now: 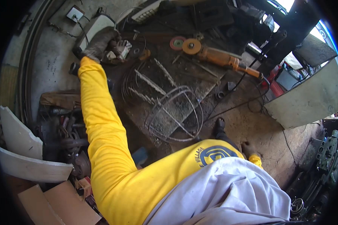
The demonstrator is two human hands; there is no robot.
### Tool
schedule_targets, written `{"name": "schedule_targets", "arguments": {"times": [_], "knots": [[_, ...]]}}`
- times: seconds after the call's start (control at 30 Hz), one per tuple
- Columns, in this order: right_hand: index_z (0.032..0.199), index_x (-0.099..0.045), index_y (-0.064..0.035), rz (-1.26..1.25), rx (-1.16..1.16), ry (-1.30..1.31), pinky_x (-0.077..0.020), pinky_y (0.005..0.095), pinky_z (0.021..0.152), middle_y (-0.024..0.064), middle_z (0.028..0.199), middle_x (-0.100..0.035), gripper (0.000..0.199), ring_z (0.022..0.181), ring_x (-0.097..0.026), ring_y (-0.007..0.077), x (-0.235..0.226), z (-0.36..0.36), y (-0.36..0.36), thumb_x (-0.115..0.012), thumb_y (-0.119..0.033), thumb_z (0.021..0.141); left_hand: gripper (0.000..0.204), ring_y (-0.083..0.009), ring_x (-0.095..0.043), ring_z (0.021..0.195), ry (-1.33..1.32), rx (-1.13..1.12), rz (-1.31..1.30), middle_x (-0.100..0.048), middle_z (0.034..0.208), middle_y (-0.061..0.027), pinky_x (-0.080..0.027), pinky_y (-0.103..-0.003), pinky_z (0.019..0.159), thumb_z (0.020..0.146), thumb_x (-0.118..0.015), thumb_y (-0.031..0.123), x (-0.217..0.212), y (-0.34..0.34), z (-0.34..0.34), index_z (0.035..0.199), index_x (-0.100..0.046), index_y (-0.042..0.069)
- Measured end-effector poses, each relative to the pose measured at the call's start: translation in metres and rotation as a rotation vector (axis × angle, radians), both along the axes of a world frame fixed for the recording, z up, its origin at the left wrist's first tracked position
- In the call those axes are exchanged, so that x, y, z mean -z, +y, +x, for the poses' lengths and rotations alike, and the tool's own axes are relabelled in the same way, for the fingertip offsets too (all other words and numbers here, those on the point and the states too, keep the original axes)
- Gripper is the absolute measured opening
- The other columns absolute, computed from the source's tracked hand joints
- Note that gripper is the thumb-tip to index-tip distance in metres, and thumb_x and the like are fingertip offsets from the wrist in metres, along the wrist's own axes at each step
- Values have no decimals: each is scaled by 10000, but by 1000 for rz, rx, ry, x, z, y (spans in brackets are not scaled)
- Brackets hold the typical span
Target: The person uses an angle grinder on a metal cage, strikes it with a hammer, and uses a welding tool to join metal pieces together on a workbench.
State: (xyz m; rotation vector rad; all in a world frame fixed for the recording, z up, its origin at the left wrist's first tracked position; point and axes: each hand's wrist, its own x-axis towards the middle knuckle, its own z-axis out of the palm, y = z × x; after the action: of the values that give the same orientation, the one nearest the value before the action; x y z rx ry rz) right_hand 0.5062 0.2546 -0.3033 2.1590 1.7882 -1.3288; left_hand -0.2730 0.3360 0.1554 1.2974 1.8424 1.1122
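Workshop floor [229, 112], brown and stained, with clutter along the wall side. Left arm: extended far forward and leftward, yellow sleeve [101, 108] nearly straight from shoulder to wrist. Left hand [100, 45]: dark, beside a pale wall-side casing [92, 30], with fingers bent toward a small pale block-like item [123, 50]. The item lies at the fingertips; cannot tell whether it is gripped or only touched. Right arm: lowered beside the body, right hand [247, 149] hanging above the floor; its closure cannot be told. Bent-wire frame [170, 117] in front of the torso; orange grinder [218, 56] farther ahead, to the right.
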Motion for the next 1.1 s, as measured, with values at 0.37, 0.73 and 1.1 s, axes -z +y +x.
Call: {"name": "schedule_targets", "arguments": {"times": [0.37,0.73,1.1], "knots": [[1293,-645,-14,245,-348,792,-528,315,836,101,1038,-725,441,921,-674,166,-227,-188,76,-640,-343,1000,272,-115,-663,887,-221,148,-239,-681,1037,-34,-535,-256,724,979,-683,185,28,-198,224,1185,-630,15],[1234,-682,-25,348,-1154,827,-524,389,813,169,1009,-687,314,919,-678,325,-269,-203,125,-661,-181,963,254,-169,-666,972,28,38,-240,-701,1031,-93,-529,-307,864,1004,-606,110,121,-239,365,1205,-638,-42],[1139,-721,-13,284,-1100,889,-497,394,731,137,902,-659,246,808,-648,280,-247,-234,150,-691,-144,933,234,-176,-618,829,42,-449,-322,-667,939,-33,-516,-336,778,945,-699,142,117,-248,394,1140,-680,14]]}}
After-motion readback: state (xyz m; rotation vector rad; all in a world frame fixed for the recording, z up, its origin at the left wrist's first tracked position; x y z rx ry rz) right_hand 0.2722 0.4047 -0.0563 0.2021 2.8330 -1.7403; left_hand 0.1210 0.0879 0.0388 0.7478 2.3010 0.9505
